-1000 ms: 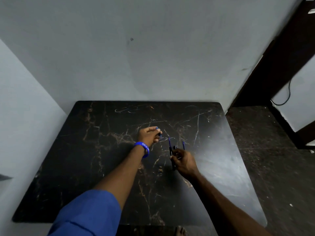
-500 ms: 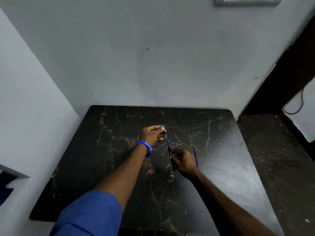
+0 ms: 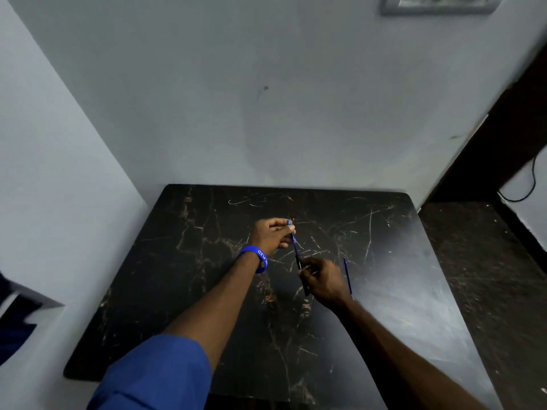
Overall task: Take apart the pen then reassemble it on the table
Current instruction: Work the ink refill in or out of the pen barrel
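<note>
A thin blue pen part (image 3: 295, 246) runs between my two hands over the middle of the black marble table (image 3: 207, 291). My left hand (image 3: 272, 235), with a blue wristband, pinches its upper blue end. My right hand (image 3: 324, 281) grips the dark pen barrel (image 3: 299, 261) at its lower end; most of the barrel is hidden in my fingers. A second thin blue rod (image 3: 347, 275) lies on the table just right of my right hand.
The table stands in a corner, with a grey wall behind it and another on its left. A dark floor (image 3: 488, 276) lies to the right, where a black cable (image 3: 529, 184) hangs on the wall. A wall plate (image 3: 438, 4) is at the top.
My left hand has come to the blue part's upper end and now pinches it, linked with the barrel in my right hand. The camera has tilted upward.
</note>
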